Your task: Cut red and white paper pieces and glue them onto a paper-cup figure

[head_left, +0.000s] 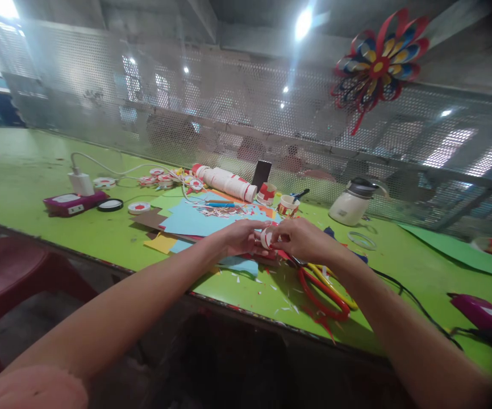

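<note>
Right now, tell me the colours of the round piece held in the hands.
The round piece is white and red; head view.

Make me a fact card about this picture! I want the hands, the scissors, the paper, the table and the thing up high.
Left hand: at one side of a small white-and-red piece
Right hand: fingers on that same piece
Scissors: red handles, lying below the right hand
Paper: a light blue sheet on other colours
Table: green
Up high: a red, yellow and blue flower-shaped decoration

White ring pt. hidden, stool cropped L
</note>
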Action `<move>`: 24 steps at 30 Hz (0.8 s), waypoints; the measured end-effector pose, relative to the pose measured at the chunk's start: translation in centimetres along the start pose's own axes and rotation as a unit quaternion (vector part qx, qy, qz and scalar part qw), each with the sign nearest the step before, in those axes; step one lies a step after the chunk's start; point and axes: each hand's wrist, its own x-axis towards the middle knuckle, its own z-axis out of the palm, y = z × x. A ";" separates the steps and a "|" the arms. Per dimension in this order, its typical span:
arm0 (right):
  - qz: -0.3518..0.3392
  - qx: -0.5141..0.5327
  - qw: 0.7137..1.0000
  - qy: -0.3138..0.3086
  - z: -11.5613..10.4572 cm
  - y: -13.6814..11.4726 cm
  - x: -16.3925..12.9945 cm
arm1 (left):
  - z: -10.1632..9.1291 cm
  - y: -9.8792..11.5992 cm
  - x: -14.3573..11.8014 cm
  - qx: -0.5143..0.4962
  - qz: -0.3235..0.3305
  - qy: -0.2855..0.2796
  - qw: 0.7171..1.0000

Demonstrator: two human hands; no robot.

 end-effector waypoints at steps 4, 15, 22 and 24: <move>-0.028 -0.003 0.999 -0.021 -0.7 -0.2 -0.1 | 0.4 0.1 -0.2 0.004 0.009 0.015 1.000; -0.079 0.015 0.995 -0.058 -0.8 0.2 -0.1 | 0.4 0.2 -0.4 0.011 -0.009 0.000 1.000; -0.070 0.036 0.995 -0.061 -0.8 0.5 -0.3 | 0.3 0.2 -0.3 0.008 -0.002 -0.011 1.000; -0.070 0.029 0.996 -0.056 -0.9 0.5 -0.4 | 0.2 0.1 -0.2 0.004 -0.002 -0.011 1.000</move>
